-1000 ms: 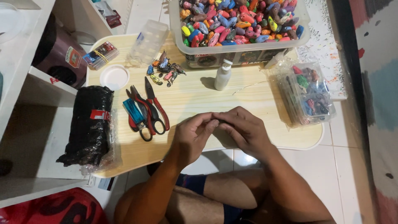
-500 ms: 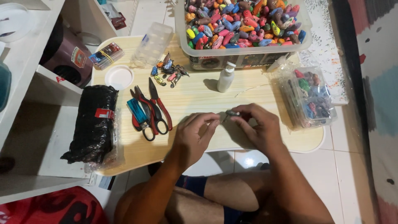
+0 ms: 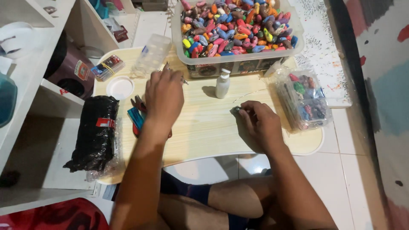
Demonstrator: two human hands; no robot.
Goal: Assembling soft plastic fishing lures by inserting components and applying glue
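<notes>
Left hand is extended over the far-left part of the lap table, palm down, fingers curled over a small cluster of pieces near the far edge. A thin metal tip shows just beyond the knuckles; whether the fingers are pinching it or only touching cannot be told, since the back of the hand hides the grip.

Right hand rests on the table right of centre, thumb and forefinger pressed together on a small dark-grey piece at table level. A thin wire or thread arcs from it toward the far edge. Judged: the hand pins the piece down so it stays put while the other hand fetches.

Pliers and cutters, red and blue handles, lie under the left forearm, mostly covered, kept within reach on the working side.

Along the far edge: big clear tub heaped w/ multicoloured small items; small white bottle upright just in front of it, between the hands. Clear compartment box at the far-left corner, white round lid near it. Clear bag of coloured items at the right edge, just beside the right hand. Black wrapped bundle lies along the left edge, partly overhanging. Stock sits round the perimeter, centre kept for handling.
</notes>
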